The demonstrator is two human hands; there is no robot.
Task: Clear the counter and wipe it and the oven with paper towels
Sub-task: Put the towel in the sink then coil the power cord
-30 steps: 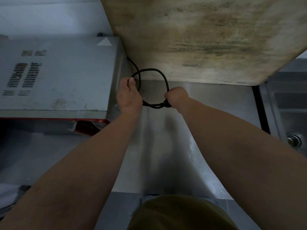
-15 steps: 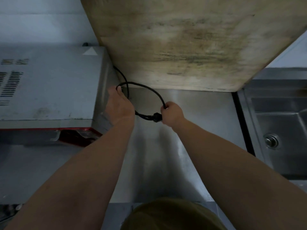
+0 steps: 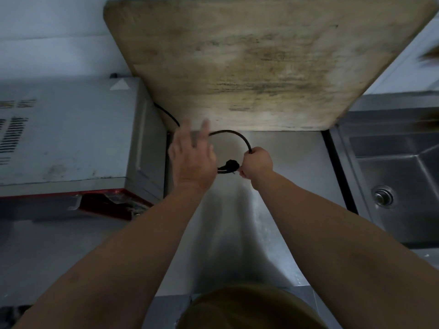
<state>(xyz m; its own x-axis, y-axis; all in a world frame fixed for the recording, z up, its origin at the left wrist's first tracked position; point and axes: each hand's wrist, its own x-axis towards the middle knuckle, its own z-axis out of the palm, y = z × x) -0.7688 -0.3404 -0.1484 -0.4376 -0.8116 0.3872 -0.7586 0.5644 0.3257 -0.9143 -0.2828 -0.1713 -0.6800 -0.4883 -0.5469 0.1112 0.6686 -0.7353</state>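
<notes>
1. The oven (image 3: 69, 138) is cut off by the frame's left edge.
2. The left hand (image 3: 191, 157), its fingers blurred, hides part of the black cord (image 3: 235, 136).
3. The sink (image 3: 399, 176) runs off the right edge.

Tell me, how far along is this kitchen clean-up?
Early, it seems. Done: the steel counter in front looks mostly bare. In hand: the right hand grips the oven's looped black cord near its plug, while the left hand hovers open beside it. Left: a big wooden board leans at the back, and no paper towels are in view, so wiping the counter and oven has apparently not started.
</notes>
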